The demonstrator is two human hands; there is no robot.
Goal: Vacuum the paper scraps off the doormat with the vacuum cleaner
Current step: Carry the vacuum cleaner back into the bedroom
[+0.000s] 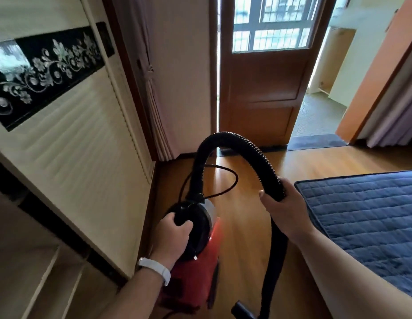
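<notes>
A red vacuum cleaner [195, 268] with a black top hangs above the wooden floor. My left hand [173, 240] grips its black handle. A black ribbed hose [237, 143] arches up from the cleaner and comes down on the right, where my right hand [285, 210] is closed around it. Below that hand the hose runs down to a black nozzle end [243, 310] at the bottom edge. A dark doormat [320, 141] lies at the open doorway ahead. I can make out no paper scraps on it from here.
A cream wardrobe [69, 146] with a black floral band stands on the left. A brown door [262, 88] with a window stands open ahead. A blue quilted mattress [370, 222] fills the right. The black power cord [225, 180] loops over the wooden floor [244, 238].
</notes>
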